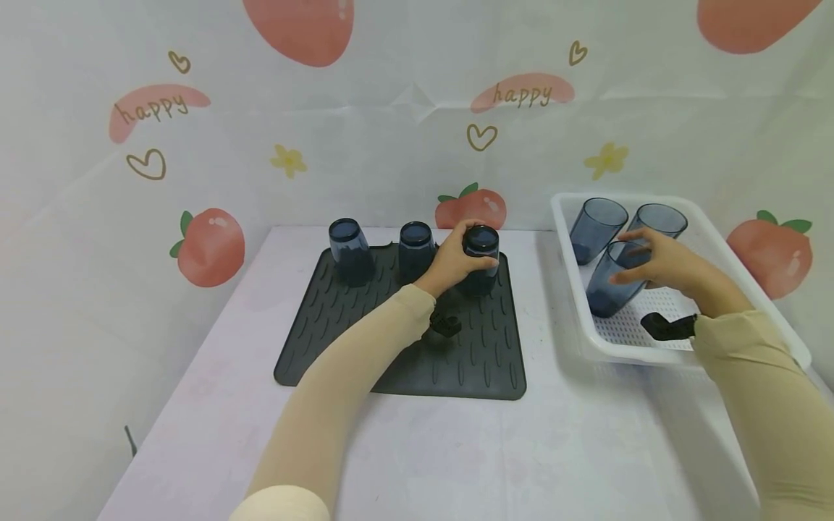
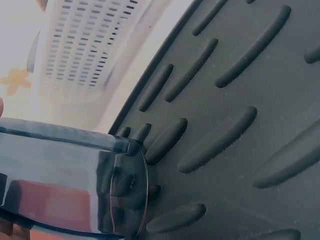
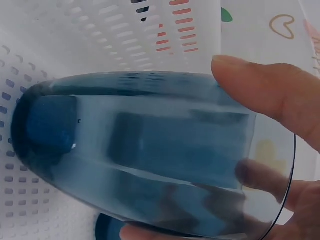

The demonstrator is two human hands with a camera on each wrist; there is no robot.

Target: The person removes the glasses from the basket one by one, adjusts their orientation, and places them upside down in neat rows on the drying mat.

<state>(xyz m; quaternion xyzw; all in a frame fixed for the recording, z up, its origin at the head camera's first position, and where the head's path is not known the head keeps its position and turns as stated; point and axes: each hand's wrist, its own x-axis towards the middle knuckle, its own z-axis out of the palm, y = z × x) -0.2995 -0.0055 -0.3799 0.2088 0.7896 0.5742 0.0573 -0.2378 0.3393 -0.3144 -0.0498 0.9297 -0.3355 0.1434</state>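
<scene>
My left hand (image 1: 452,260) grips an upside-down blue tinted glass (image 1: 483,250) near the back right corner of the black drying mat (image 1: 482,354). In the left wrist view this glass (image 2: 55,175) has its rim down at the mat's ridged surface. Over the white basket (image 1: 589,329), my right hand (image 1: 680,271) holds another blue glass (image 1: 606,293) near its rim, mouth up and tilted. The right wrist view shows the thumb (image 3: 265,90) on one side of that glass (image 3: 150,140), the fingers on the other.
Two more blue glasses, one at the back left (image 1: 593,231) and one at the back middle (image 1: 661,217), stand in the basket mouth up. Upside down along the mat's back edge are a left glass (image 1: 350,253) and a middle glass (image 1: 415,253). A printed wall covering (image 1: 378,166) rises behind the table.
</scene>
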